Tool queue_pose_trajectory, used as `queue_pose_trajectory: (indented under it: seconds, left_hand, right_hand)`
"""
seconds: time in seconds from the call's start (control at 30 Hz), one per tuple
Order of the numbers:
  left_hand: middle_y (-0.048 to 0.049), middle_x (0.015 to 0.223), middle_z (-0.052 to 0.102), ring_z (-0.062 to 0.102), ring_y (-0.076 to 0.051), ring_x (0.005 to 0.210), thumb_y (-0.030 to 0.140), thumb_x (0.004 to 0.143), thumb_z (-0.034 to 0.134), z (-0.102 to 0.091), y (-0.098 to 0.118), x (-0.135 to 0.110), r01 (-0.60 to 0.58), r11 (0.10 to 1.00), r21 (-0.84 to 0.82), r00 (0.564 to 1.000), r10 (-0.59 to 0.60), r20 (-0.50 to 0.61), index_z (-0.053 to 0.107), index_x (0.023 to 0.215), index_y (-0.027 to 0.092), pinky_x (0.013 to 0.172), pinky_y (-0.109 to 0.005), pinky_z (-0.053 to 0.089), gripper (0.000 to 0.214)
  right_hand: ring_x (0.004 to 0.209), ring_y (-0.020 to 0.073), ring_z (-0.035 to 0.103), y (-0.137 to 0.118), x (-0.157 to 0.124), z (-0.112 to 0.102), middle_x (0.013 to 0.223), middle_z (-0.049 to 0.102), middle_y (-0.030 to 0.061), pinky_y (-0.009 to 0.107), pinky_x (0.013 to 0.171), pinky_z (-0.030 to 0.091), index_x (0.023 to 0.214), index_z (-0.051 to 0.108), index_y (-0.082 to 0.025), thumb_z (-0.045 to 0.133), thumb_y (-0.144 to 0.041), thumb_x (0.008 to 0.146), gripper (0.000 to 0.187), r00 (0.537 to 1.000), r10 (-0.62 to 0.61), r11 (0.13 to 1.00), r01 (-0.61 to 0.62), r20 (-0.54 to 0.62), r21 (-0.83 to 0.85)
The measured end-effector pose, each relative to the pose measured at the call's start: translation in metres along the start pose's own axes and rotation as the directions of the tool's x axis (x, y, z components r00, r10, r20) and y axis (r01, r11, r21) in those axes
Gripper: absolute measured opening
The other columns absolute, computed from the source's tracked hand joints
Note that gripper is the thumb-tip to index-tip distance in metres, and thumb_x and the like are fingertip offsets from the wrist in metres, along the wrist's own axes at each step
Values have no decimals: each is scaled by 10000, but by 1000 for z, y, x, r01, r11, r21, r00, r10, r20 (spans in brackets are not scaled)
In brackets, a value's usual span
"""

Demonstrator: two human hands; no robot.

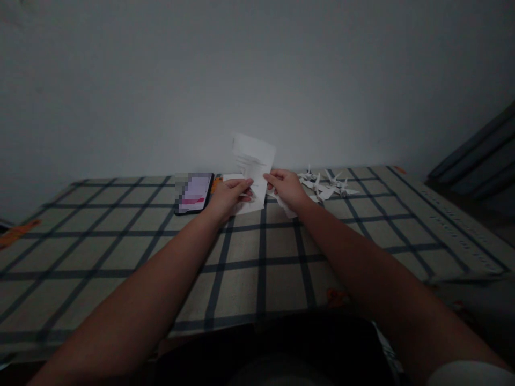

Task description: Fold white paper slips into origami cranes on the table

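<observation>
A sheet of white paper [255, 153] with faint marks on it is held up between my hands over the far part of the table. My left hand [232, 195] grips its lower left part, thumb against the sheet. At the right edge, my right hand [286, 187] pinches the paper between thumb and fingers. More white paper [251, 206] lies on the cloth below and behind my hands, partly hidden by them. Just right of my right hand sit several folded paper cranes [317, 187], close together.
A smartphone [195, 193] with a lit screen, partly pixelated, lies left of my left hand. A checked tablecloth [261, 279] covers the table, which meets a plain wall [257, 69] at the back. Dark folded fabric [478, 145] stands at the far right.
</observation>
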State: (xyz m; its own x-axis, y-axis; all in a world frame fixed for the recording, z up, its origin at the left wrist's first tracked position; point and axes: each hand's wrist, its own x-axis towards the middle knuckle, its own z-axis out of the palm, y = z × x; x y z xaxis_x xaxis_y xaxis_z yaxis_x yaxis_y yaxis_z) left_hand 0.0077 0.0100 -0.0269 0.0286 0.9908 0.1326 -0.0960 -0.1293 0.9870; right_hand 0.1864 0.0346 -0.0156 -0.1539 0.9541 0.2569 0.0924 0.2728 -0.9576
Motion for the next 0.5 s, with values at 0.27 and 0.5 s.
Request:
queue_pose_trajectory:
  seconds: [0.27,0.5]
  left_hand:
    - [-14,621,649,555,-107,557,490,644,840,-2,1,1,-112,988,111,988,122,-93,731,690,144,593,-234,479,366]
    - [-8,624,638,578,-122,582,451,710,782,-4,1,1,-169,970,175,965,199,-169,693,649,159,583,-231,476,312]
  right_hand:
    - [631,99,564,-2,-3,3,744,648,13,211,521,383,896,679,-160,626,-333,893,180,998,63,996,-65,26,58]
    - [577,88,520,-2,-8,5,660,625,-1,227,561,403,730,660,-153,667,-310,852,199,988,44,999,-43,148,-14]
